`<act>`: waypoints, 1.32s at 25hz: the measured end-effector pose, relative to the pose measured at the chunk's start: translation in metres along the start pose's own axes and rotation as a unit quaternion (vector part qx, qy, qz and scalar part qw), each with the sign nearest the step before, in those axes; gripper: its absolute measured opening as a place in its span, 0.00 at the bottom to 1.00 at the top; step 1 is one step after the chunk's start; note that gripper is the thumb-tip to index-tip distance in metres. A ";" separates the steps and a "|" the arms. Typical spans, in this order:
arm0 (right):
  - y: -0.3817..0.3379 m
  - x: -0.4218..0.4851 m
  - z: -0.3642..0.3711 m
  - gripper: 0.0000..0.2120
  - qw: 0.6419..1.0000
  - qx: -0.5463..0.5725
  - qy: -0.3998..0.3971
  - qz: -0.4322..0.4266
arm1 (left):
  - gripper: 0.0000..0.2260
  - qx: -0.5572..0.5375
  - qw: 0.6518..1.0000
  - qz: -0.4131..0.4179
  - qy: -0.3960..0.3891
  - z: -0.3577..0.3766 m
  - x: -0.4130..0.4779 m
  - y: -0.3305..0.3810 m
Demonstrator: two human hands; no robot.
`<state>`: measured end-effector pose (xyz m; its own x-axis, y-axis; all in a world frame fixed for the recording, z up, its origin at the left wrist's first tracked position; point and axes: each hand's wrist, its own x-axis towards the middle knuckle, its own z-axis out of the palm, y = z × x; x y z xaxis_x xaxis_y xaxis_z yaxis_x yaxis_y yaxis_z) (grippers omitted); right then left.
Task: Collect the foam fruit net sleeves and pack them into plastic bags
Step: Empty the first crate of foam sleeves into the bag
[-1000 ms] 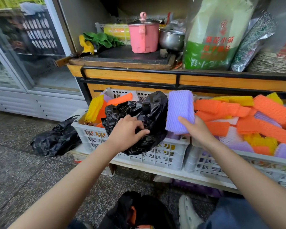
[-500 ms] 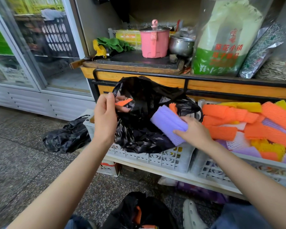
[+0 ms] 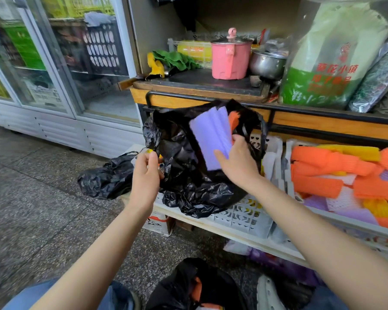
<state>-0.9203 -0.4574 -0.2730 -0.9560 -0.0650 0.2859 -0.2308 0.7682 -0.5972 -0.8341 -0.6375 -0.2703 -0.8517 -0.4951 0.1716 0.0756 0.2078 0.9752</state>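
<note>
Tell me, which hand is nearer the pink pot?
Right. The right hand, holding purple sleeves, is almost straight below the pot; the left hand, pinching the bag edge, sits lower and further left.

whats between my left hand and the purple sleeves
In the head view, the black plastic bag fills that gap: the left hand pinches its edge, the right hand holds the purple sleeves at its mouth.

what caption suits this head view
Left hand grips the black bag edge; right hand holds purple foam sleeves at its mouth.
</note>
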 end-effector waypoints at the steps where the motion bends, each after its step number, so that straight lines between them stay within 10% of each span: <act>1: -0.005 -0.001 0.010 0.27 0.998 -0.037 -0.055 -0.001 | 0.11 -0.005 1.000 0.000 0.010 -0.003 0.000 -0.004; 6: -0.007 -0.012 0.023 0.30 0.954 -0.182 -0.229 -0.071 | 0.09 -0.025 0.999 0.004 0.045 -0.013 0.005 -0.013; 10: 0.010 -0.024 -0.004 0.38 0.979 -0.134 0.024 -0.154 | 0.10 -0.058 0.997 0.003 0.051 -0.018 0.006 -0.013; 16: 0.062 0.005 -0.017 0.47 0.991 0.043 -0.011 0.123 | 0.11 -0.062 0.995 0.014 0.070 -0.031 0.003 -0.013; 24: -0.052 -0.016 0.044 0.06 0.978 0.154 -0.094 -0.101 | 0.09 -0.034 0.978 0.097 0.184 -0.103 -0.001 -0.009; 28: -0.097 -0.047 0.105 0.08 0.959 0.116 -0.149 -0.210 | 0.07 0.019 0.979 0.099 0.177 -0.132 0.014 -0.044; 33: -0.075 -0.046 0.165 0.16 0.970 0.030 -0.194 -0.142 | 0.08 0.137 0.977 -0.017 0.162 -0.153 0.038 -0.148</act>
<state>-0.8884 -0.6171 -0.3652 -0.8459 -0.5120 0.1495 -0.4939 0.6459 -0.5821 -0.7982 -0.8161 -0.3863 -0.6388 -0.7375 0.2190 -0.1293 0.3835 0.9145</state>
